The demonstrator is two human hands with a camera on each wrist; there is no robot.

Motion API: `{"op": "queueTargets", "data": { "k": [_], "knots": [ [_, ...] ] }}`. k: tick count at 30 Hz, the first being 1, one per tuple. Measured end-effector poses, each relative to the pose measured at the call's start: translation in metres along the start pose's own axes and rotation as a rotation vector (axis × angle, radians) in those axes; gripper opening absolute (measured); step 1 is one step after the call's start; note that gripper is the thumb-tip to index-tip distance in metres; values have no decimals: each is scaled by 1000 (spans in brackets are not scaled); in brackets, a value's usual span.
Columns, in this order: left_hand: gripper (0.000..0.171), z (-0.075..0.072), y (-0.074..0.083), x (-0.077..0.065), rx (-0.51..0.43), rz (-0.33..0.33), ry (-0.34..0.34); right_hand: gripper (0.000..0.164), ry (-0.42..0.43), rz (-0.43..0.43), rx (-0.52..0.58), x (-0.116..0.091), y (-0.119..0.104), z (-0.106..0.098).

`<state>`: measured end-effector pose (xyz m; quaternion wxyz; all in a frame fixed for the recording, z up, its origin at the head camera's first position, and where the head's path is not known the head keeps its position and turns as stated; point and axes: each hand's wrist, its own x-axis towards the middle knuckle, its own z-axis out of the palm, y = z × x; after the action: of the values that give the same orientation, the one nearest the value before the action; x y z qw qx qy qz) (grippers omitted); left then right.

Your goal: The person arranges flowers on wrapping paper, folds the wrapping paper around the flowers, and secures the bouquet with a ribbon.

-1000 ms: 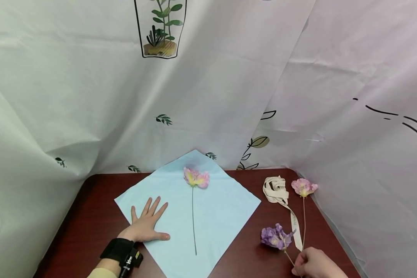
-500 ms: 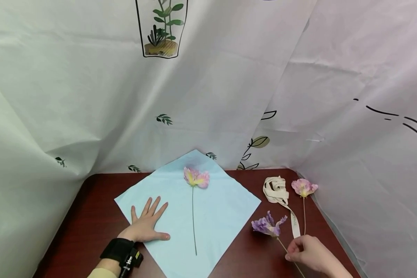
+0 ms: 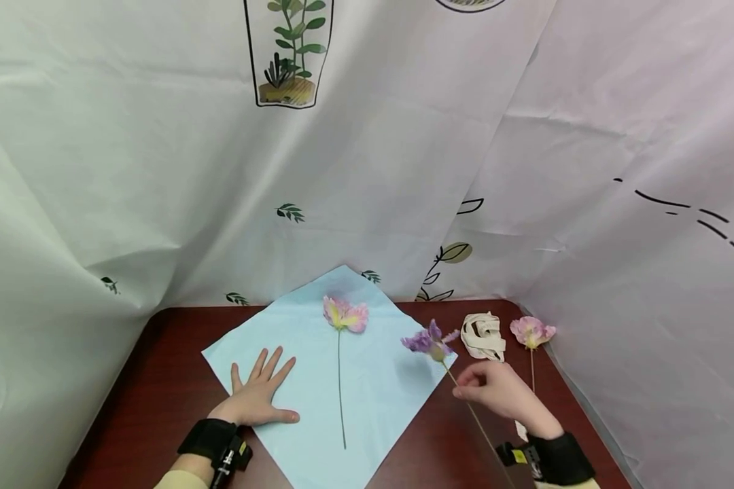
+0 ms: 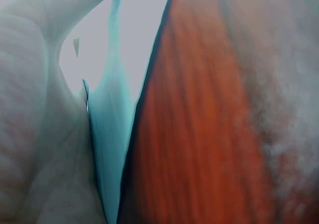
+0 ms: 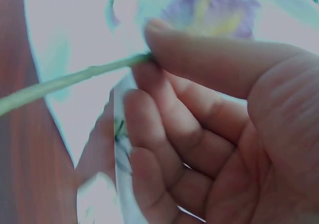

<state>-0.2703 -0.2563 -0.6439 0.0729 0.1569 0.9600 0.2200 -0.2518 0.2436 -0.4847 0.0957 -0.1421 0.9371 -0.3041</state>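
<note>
My left hand [image 3: 255, 396] lies flat with spread fingers on the left side of a light blue square sheet [image 3: 391, 394], set cornerwise on the table. On the sheet's middle lies a pink and yellow flower [image 3: 345, 314] with a thin straight stem. My right hand [image 3: 495, 390] pinches the stem of a purple flower [image 3: 429, 341] between thumb and fingers, its bloom over the sheet's right corner. In the right wrist view the green stem [image 5: 65, 82] runs out from under the thumb, with the purple bloom [image 5: 214, 10] behind it. The left wrist view shows palm, sheet edge and wood.
A coiled cream ribbon [image 3: 482, 336] lies at the table's back right, its tail partly hidden by my right hand. Beside it is another pink flower [image 3: 532, 332] near the right edge. White printed cloth [image 3: 367, 170] hangs behind the dark red table [image 3: 165, 380].
My right hand has lifted the purple flower from the front right and carried it forward and left to the sheet's right corner. The left hand stays in place.
</note>
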Motion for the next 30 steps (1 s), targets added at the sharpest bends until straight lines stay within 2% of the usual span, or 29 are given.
{"op": "queueTargets", "data": {
  "k": [5,8,12,18,26,30],
  "knots": [
    [122,-1,0,-1,-6,5,-2,14,25,7,109,37,-20,13],
    [122,-2,0,-2,-1,2,-8,18,26,-3,194,55,-29,25],
    [122,-2,0,-2,-1,-2,-17,23,35,29,316,75,-44,45],
    [122,-2,0,-3,-10,12,2,28,56,74,481,96,-66,81],
    [122,-1,-2,-2,5,6,-11,39,98,35,670,123,-95,122],
    [122,-2,-1,-3,-7,11,-6,35,75,59,716,136,-107,139]
  ]
}}
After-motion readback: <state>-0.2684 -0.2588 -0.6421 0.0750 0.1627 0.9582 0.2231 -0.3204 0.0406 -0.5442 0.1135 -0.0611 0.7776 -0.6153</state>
